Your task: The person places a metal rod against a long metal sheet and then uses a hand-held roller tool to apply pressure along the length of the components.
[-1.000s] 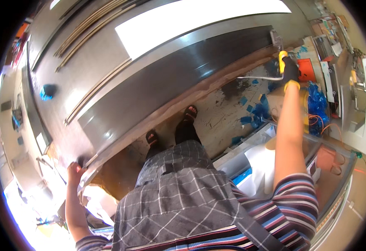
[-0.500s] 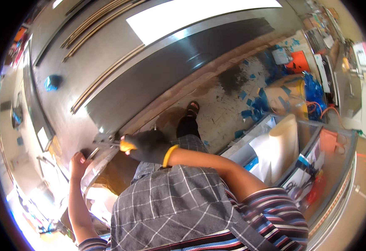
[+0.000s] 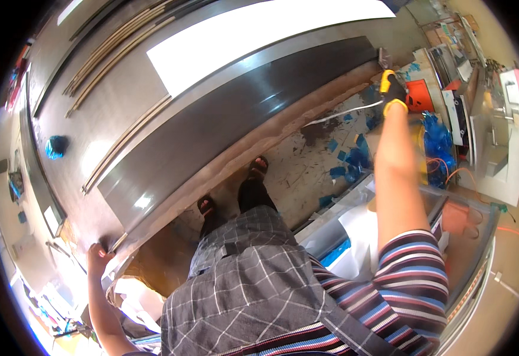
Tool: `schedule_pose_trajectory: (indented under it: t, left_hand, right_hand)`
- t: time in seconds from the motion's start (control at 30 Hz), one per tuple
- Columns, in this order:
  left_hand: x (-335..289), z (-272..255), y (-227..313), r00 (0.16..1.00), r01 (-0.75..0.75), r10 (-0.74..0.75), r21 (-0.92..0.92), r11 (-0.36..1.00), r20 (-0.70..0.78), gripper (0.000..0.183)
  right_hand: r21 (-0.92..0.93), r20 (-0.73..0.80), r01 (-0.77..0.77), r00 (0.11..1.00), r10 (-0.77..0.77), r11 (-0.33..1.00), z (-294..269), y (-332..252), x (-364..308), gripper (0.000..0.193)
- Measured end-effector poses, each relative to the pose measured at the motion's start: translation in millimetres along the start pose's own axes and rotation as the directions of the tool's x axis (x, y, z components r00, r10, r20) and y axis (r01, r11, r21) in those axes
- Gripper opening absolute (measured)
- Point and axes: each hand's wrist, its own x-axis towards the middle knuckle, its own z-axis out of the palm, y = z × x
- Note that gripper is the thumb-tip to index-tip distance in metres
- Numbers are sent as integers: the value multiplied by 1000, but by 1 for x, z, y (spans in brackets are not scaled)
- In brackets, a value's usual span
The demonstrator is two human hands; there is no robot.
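The right hand (image 3: 393, 92), in a black glove with yellow parts, is at the upper right of the frame. Its fingers are closed around a tool (image 3: 384, 58), whose grey head is at the right end of the dark sheet (image 3: 241, 118). This sheet lies on the table (image 3: 120, 98), and it goes slantwise from the left of the frame to the upper right. A pale hose or rod (image 3: 345, 113) goes from the right hand toward the left.

The left hand (image 3: 97, 259), which is bare, is at the lower left, at the corner of the table. Its fingers are bent beside a thin strip (image 3: 119, 242), but I cannot tell if they hold it.

Above the dark sheet, a white sheet (image 3: 265, 41) lies in the upper middle, and thin rods (image 3: 126, 142) lie at the left. A blue bundle (image 3: 55, 146) is near the left edge of the table. At the right of the frame there are an orange thing (image 3: 417, 96) and blue plastic (image 3: 434, 142). White paper (image 3: 357, 234) is in a box at the lower right.
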Motion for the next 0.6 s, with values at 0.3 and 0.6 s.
schedule_pose_trajectory:
  t: [0.3,0.6]
  left_hand:
    - [-25,-2,0,995,92,-88,-111,990,40,37]
    - [-10,-6,-4,999,-25,29,-109,994,37,40]
  right_hand:
    - [172,729,672,405,-552,720,68,39,-421,45]
    - [214,953,730,-11,-302,649,151,10,-627,40]
